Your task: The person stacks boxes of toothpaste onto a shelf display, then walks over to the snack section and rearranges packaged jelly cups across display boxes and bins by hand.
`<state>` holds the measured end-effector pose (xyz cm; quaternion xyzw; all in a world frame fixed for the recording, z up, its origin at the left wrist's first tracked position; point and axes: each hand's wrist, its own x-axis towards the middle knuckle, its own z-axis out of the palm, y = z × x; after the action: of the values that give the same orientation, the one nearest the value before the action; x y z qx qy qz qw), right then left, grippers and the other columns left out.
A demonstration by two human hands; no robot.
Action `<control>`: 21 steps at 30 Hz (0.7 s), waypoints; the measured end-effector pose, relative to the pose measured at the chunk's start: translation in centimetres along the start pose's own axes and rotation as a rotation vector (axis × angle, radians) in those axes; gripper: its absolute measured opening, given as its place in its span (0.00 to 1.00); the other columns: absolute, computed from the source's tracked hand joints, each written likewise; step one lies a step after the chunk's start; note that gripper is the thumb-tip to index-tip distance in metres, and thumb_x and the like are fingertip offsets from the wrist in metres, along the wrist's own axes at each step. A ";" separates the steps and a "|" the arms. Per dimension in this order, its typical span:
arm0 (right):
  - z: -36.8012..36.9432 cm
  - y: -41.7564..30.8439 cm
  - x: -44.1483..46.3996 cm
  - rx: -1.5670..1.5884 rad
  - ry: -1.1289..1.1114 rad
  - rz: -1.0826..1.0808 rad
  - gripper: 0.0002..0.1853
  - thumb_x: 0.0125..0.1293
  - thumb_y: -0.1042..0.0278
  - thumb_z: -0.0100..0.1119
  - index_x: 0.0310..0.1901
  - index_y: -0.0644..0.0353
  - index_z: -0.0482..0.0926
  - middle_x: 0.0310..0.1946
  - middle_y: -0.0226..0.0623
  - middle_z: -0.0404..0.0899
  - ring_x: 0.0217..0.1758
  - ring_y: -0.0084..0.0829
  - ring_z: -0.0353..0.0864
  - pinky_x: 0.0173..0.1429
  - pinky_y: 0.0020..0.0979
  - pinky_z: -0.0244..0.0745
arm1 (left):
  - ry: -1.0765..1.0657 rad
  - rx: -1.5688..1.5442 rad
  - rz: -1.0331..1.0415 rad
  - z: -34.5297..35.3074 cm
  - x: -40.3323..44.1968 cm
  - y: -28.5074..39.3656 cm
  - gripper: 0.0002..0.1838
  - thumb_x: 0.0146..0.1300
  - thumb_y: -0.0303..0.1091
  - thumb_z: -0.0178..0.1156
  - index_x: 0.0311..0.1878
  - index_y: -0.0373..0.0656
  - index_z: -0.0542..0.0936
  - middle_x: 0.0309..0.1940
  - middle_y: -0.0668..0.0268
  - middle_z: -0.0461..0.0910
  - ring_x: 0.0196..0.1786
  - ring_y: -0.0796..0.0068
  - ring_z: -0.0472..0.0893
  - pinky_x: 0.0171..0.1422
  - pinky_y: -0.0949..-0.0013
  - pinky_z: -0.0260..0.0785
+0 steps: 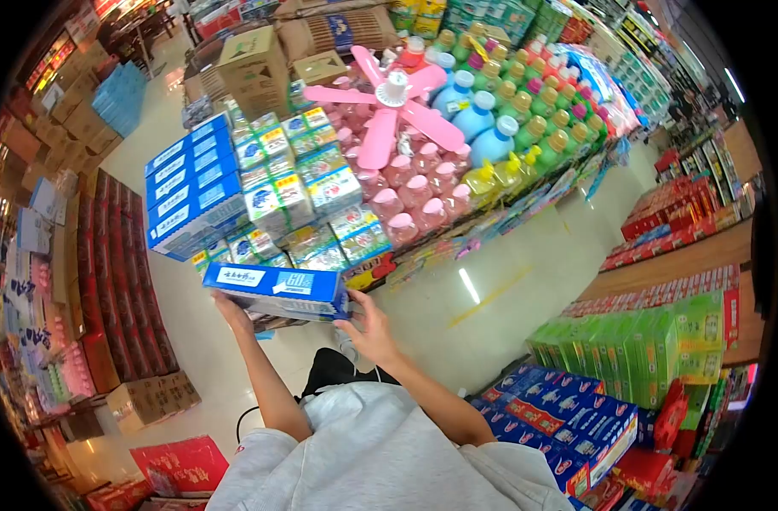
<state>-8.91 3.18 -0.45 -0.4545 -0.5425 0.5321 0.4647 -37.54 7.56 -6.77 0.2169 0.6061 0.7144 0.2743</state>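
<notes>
A long blue-and-white box (pixel 274 281) with printed lettering is held level in front of me, between both hands. My left hand (pixel 232 310) grips its left end from below, the fingers partly hidden by the box. At the other end, my right hand (pixel 368 326) closes round the right corner. Just beyond the box lie shrink-wrapped white-and-green packs (pixel 274 204) on the display. Similar blue boxes (pixel 193 179) are stacked in a row to the left of those packs.
Pink-capped bottles (pixel 419 192) fill the display's middle, with a pink fan-shaped piece (pixel 389 106) above them. Blue bottles (pixel 495 140) and green bottles (pixel 525 106) stand further right. A cardboard box (pixel 253 72) sits at the back. Blue cartons (pixel 559 422) and green boxes (pixel 636 349) are stacked at lower right.
</notes>
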 end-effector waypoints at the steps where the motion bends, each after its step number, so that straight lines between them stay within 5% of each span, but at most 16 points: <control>1: 1.4 0.4 1.0 -0.027 -0.038 -0.071 0.34 0.57 0.73 0.67 0.64 0.65 0.63 0.63 0.48 0.64 0.63 0.36 0.70 0.59 0.37 0.75 | 0.064 0.005 0.063 -1.0 1.2 0.0 0.45 0.66 0.70 0.36 0.66 0.35 0.64 0.61 0.53 0.69 0.62 0.60 0.70 0.68 0.59 0.59; 7: 9.0 0.0 6.1 -0.300 -0.301 -0.229 0.46 0.60 0.59 0.65 0.73 0.60 0.48 0.67 0.55 0.53 0.71 0.49 0.55 0.68 0.39 0.59 | 0.470 -0.235 0.255 -4.8 5.0 2.2 0.49 0.61 0.77 0.29 0.62 0.37 0.66 0.59 0.52 0.71 0.59 0.55 0.74 0.61 0.54 0.70; 15: 13.7 -0.7 12.3 -0.323 -0.469 -0.196 0.54 0.59 0.52 0.64 0.72 0.70 0.35 0.73 0.62 0.37 0.77 0.53 0.40 0.76 0.42 0.42 | 0.557 -0.258 0.390 -5.0 11.4 2.3 0.52 0.57 0.80 0.32 0.52 0.33 0.71 0.52 0.50 0.74 0.50 0.57 0.79 0.48 0.55 0.77; 21: 14.5 1.4 13.0 -0.364 -0.533 -0.109 0.56 0.61 0.51 0.62 0.71 0.69 0.30 0.73 0.63 0.31 0.78 0.52 0.30 0.77 0.42 0.37 | 0.610 -0.174 0.340 -3.3 13.7 0.3 0.55 0.58 0.80 0.27 0.55 0.28 0.70 0.53 0.48 0.74 0.56 0.55 0.75 0.60 0.54 0.70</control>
<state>-25.28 13.79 -1.58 -0.3452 -0.7547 0.5010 0.2454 -50.04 14.02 -7.30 0.0674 0.5521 0.8307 -0.0243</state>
